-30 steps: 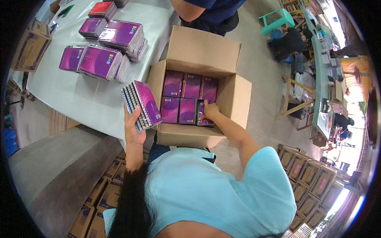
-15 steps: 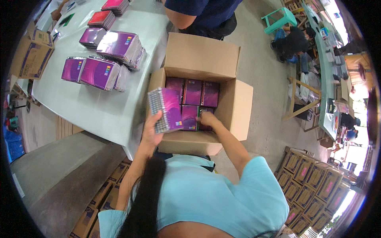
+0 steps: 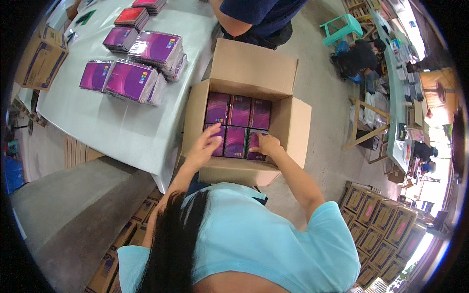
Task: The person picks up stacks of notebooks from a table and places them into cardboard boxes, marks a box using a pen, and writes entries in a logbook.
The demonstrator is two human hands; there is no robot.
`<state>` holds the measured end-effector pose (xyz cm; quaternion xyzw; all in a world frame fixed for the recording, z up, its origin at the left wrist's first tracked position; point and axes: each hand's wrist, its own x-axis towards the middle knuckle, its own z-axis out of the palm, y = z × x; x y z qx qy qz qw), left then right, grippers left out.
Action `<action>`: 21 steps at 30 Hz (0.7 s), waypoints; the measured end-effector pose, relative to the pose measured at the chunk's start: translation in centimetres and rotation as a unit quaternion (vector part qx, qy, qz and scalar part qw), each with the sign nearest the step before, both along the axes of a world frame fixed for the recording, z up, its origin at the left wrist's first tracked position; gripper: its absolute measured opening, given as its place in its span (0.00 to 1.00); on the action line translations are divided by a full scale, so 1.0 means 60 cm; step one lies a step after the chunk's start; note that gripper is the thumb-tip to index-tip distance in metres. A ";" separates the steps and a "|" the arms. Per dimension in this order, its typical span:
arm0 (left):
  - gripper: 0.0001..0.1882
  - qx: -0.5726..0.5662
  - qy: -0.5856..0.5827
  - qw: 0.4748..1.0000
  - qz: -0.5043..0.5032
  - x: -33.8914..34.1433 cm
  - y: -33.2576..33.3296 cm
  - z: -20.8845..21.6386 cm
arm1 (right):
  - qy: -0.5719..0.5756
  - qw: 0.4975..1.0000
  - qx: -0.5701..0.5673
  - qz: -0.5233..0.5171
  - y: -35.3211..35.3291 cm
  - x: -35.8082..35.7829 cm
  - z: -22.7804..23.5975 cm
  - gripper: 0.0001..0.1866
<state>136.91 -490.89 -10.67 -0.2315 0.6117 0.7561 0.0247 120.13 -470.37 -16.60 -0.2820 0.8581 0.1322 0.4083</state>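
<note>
An open cardboard box [image 3: 254, 52] stands in front of me, with purple spiral notebooks [image 3: 240, 111] packed in two rows inside. My left hand [image 3: 205, 145] is over the near-left notebook [image 3: 218, 146], its fingers apart and nothing held. Whether those fingertips touch the cover is unclear. My right hand [image 3: 268, 145] rests on the near-right notebook [image 3: 255, 154], thumb and fingers spread across its cover. Between the two hands lies the near-middle notebook [image 3: 235, 141], fully visible.
Wrapped stacks of purple notebooks [image 3: 131, 80] and red notebooks [image 3: 132, 18] stand on the white-covered table [image 3: 117, 132] at left. A person in dark clothing [image 3: 264, 14] is just beyond the box. Stacked cartons [image 3: 378, 219] sit at right, near a green stool [image 3: 342, 29].
The spiral-bound notebooks my left hand was holding now lie in the box's near-left spot, and that hand has let go. My right hand has shifted slightly right over the near-right notebook.
</note>
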 end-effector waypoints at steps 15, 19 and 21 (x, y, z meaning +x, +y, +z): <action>0.28 -0.120 0.033 0.910 0.396 0.118 -0.134 -0.016 | -0.133 0.864 -0.405 -0.267 -0.160 0.013 0.025 0.34; 0.43 0.039 0.044 0.856 0.513 0.070 -0.246 -0.022 | -0.435 0.572 -0.547 -0.430 -0.396 0.068 0.104 0.38; 0.45 0.063 0.045 0.822 0.565 0.029 -0.289 -0.023 | -0.343 0.533 -0.549 -0.545 -0.519 0.103 0.143 0.34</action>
